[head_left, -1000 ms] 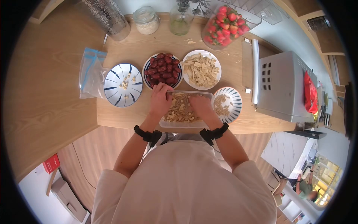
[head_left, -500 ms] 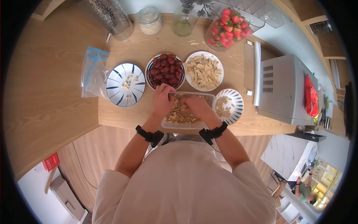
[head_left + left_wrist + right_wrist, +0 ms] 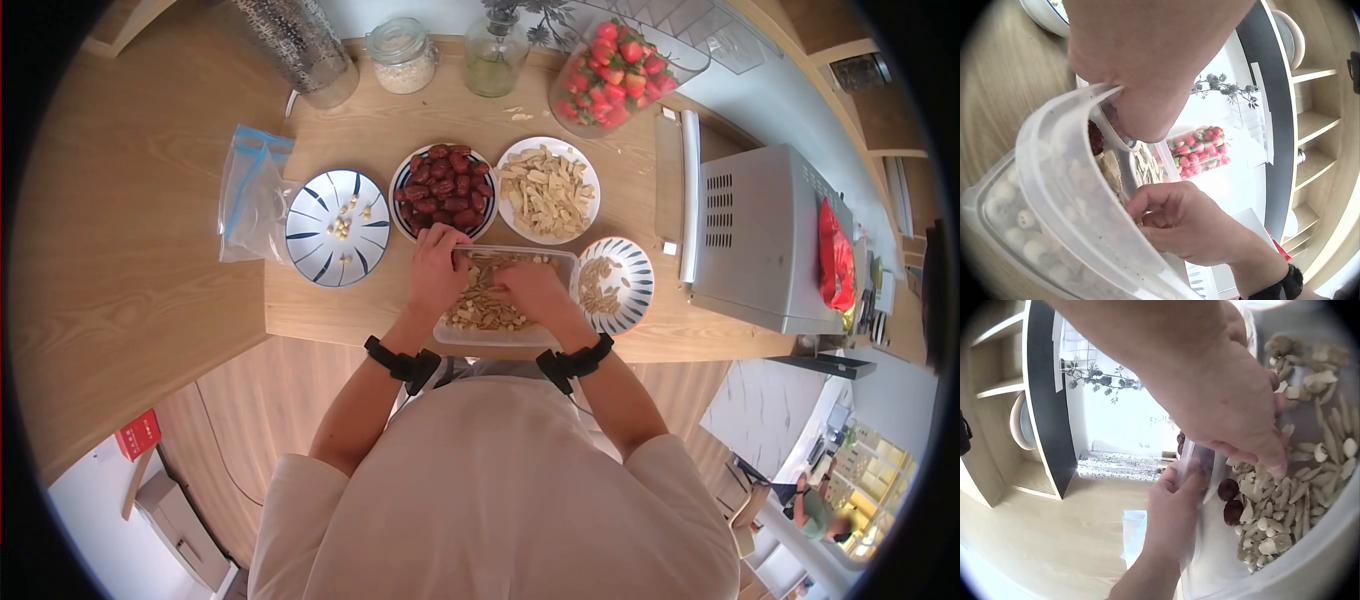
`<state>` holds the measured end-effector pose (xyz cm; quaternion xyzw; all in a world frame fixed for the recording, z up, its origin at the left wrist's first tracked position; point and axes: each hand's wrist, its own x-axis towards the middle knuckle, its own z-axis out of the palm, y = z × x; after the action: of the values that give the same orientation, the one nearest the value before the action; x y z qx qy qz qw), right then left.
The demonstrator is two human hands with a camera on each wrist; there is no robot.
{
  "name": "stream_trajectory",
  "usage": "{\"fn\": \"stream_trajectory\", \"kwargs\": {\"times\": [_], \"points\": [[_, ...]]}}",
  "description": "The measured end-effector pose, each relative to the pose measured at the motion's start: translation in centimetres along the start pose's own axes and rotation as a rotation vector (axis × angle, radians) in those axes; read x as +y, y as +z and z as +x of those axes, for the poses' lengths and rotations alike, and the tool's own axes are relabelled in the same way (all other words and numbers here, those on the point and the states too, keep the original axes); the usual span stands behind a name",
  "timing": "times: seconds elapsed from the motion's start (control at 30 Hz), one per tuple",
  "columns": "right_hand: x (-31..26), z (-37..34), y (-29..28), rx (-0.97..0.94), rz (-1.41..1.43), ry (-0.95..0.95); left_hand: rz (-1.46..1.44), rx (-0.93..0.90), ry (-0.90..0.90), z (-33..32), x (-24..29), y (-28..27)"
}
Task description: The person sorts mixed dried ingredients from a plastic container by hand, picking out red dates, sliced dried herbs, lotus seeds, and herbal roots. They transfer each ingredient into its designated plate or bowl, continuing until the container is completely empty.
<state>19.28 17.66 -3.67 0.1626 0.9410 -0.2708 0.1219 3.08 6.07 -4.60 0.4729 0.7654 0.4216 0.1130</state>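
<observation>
A clear plastic container [image 3: 480, 338] stands at the counter's front edge, holding a mix of dried pale slices [image 3: 1282, 506], thin pieces and round seeds [image 3: 1034, 250]. Two red dates [image 3: 1230, 511] lie in it by the wall. My left hand [image 3: 437, 268] grips its rim at the left back corner, thumb inside. Inside, my right hand [image 3: 530, 288] has its fingers curled among the slices and pinches some near the middle. Behind the container are a bowl of red dates [image 3: 445, 190] and a white plate of dried slices [image 3: 548, 190].
Left of the dates lies a blue-striped plate [image 3: 310, 250] with a few seeds, beside a zip bag [image 3: 250, 200]. A patterned dish [image 3: 632, 285] with thin pieces sits close right. Strawberries [image 3: 610, 80], a glass jar [image 3: 402, 60] and a vase [image 3: 495, 65] stand behind; a grey appliance [image 3: 755, 240] stands right.
My right hand has moved left inside the container, from its right end toward the middle, stirring the slices. My left hand has stayed on the rim.
</observation>
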Motion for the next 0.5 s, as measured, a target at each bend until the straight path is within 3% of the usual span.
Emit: {"fn": "stream_trajectory", "kwargs": {"times": [0.27,0.5], "points": [[-0.3,-0.2,-0.6,-0.041,-0.063,0.117,0.019,-0.009,-0.004,0.0,-0.1,0.0],[-0.9,0.7,1.0,0.064,0.074,0.046,-0.042,0.011,0.011,0.0,-0.5,0.1]]}}
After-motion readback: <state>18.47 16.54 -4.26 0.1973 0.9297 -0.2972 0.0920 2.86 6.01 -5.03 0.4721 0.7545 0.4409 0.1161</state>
